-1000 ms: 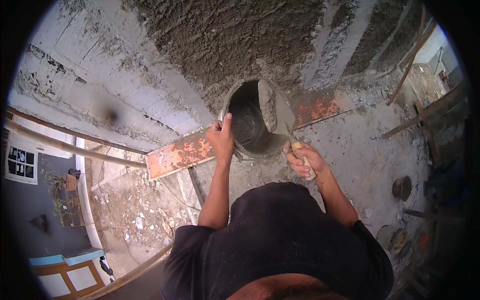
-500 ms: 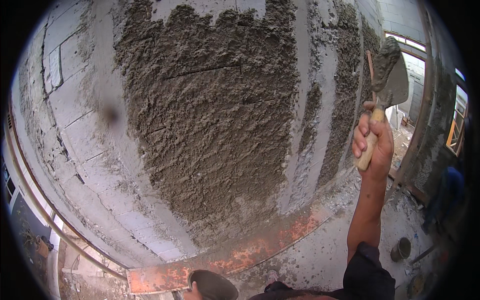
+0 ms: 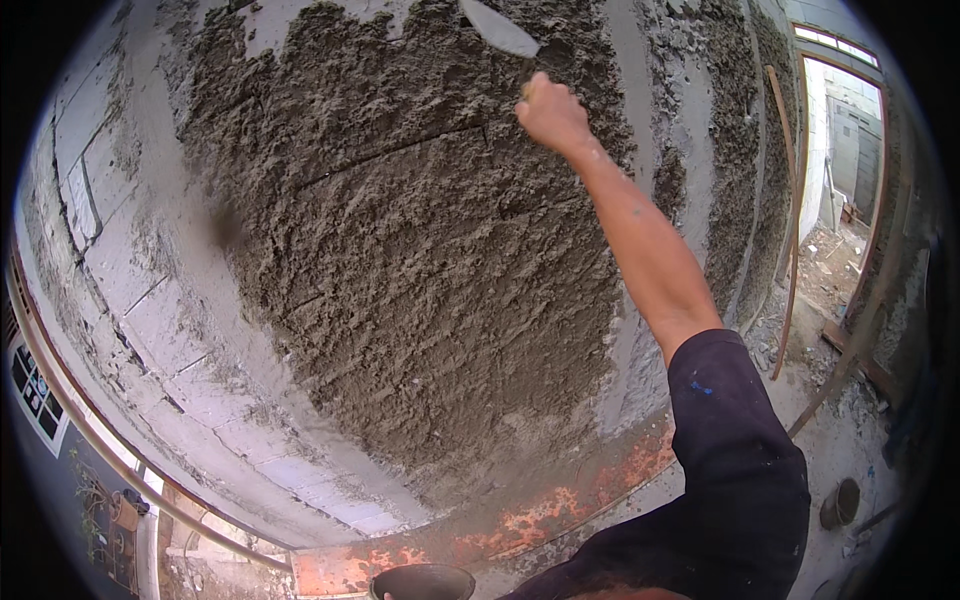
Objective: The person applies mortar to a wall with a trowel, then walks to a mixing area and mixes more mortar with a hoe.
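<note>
With my arm stretched up, my right hand (image 3: 555, 112) is closed around the handle of a trowel (image 3: 502, 32). The pale blade points up and left, at the upper part of the rough grey mortar (image 3: 420, 250) that covers the wall. Whether the blade touches the mortar I cannot tell. At the lower edge is a dark bucket (image 3: 425, 581), cut off by the picture. Only a bit of my left hand (image 3: 388, 596) shows there, at the bucket's rim; most of it is hidden.
Smooth pale strips (image 3: 632, 90) run up the wall beside the mortar. An orange, mortar-splashed board (image 3: 520, 522) lies along the wall's foot. To the right are a leaning wooden strip (image 3: 790, 220), a doorway (image 3: 840, 170) and a small bucket (image 3: 840, 503) on the floor.
My right hand has swung the trowel from the right up and left to the wall. The mortar lump on the blade no longer shows. Less of the bucket and my left hand is in view.
</note>
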A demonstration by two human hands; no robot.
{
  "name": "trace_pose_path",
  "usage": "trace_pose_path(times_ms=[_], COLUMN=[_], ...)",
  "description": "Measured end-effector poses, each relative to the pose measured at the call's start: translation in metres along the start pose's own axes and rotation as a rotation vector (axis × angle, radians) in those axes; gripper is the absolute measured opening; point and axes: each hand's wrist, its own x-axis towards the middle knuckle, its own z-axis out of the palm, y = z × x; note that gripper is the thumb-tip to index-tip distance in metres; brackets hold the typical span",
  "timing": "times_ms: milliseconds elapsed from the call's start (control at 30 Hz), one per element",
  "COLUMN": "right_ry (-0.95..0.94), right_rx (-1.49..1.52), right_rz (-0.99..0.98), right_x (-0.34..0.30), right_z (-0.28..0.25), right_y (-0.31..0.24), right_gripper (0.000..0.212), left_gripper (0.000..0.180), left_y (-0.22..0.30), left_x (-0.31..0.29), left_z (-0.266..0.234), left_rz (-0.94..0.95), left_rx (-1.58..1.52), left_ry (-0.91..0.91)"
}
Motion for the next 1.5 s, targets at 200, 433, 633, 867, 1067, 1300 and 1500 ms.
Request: trace_pose_path(times_ms=[200,433,633,867,1067,1300,1500], right_ry=[-0.523,-1.325,0.193,0.490,1.019,0.737,0.629], right_rx=[0.719,0.019,-0.724,-1.142,-0.334,0.083,-0.256], right_rz=[0.097,1.307,2.117,2.085,2.603,2.483,2.274], right_x=[-0.394,-0.805,-1.112,-1.235,-1.204,-1.093,-1.071], right_z=[0.043,-0.171,-0.541,-0.592,-0.406,-0.503,-0.616], right_y=[-0.076,0.011,-0.107,-0.247,-0.205,-0.028,0.121], right_gripper=[0.042,0.033,0.024,0.028,0.035,0.017,0.016], left_gripper=[0.053,0.036,0.015,0.010,0.018,0.028,0.027], left_y=[-0.003,-0.034,0.037,0.036,0.024,0.016,0.005], left_x=[0.032,0.154,0.080,0.014,-0.047,-0.164,-0.265], left_z=[0.002,0.041,0.089,0.151,0.211,0.291,0.339], left_rz=[-0.289,0.210,-0.107,-0.120,-0.442,-0.185,-0.187], left_rx=[-0.258,0.184,0.071,0.174,0.083,0.113,0.062], left_ry=[-0.151,-0.749,-0.817,-0.893,-0.927,-1.116,-1.349])
